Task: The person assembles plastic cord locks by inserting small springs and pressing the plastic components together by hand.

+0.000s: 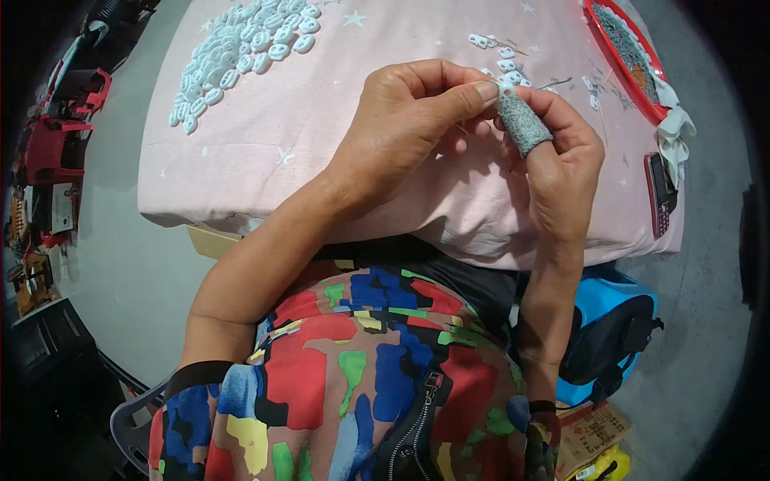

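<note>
Both my hands meet above the pink cloth. My left hand [413, 112] pinches a small white plastic piece with holes [507, 91] between thumb and forefinger. On the thumb of my right hand [565, 152] is a grey speckled fabric sleeve [524, 124]; its tip presses against the same piece, with the forefinger curled behind. A thin dark hooked tool [555, 83] sticks out past the right forefinger; whether it is held or lies on the cloth, I cannot tell. Just beyond the hands lie several small white pieces [505, 64]. Fingers hide part of the held piece.
A heap of white oval pieces [249, 40] covers the table's far left. At the far right stands a red basin [654, 108] with grey grainy contents and a white cloth [676, 132] over its rim. A phone [662, 192] lies near the right edge. A blue bag [609, 337] sits below.
</note>
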{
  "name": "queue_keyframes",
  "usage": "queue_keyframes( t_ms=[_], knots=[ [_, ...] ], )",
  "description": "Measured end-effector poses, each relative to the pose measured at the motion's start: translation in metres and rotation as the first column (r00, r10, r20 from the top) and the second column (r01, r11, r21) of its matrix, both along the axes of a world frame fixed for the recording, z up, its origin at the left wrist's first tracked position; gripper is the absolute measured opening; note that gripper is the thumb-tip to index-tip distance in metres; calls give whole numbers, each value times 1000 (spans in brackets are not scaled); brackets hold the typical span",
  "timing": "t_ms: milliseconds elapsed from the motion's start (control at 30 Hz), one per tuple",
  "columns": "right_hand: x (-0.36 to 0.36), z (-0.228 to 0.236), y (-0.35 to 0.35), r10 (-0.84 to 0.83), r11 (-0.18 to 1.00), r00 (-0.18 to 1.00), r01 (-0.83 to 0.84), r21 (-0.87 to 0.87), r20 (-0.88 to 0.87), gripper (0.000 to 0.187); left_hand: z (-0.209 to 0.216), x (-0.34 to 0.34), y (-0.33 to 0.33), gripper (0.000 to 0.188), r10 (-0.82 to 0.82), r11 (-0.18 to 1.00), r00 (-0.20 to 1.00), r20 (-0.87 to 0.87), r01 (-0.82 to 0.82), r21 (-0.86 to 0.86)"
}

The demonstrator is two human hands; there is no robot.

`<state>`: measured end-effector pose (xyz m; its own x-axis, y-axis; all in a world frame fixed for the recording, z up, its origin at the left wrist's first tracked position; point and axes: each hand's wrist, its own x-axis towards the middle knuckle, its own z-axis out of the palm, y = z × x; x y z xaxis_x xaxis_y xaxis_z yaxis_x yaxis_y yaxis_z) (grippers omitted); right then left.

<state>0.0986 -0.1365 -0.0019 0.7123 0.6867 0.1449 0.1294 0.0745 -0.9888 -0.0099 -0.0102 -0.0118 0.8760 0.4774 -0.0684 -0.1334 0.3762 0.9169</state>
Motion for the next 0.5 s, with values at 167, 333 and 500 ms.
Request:
queue_keyframes(
  t_ms=[167,333,500],
  knots=[
    [5,11,-12,63,998,998,-63,-6,25,18,7,-2,1,23,-93,992,996,1,93,-85],
    [9,9,-17,116,992,992,-113,-57,47,17,2,-1,-1,19,-52,989,998,-38,57,139],
    [-5,1,-10,-9,1000,978,13,-17,209,23,6,-1,-2,16,-31,999,998,-46,31,-10]
  ],
)
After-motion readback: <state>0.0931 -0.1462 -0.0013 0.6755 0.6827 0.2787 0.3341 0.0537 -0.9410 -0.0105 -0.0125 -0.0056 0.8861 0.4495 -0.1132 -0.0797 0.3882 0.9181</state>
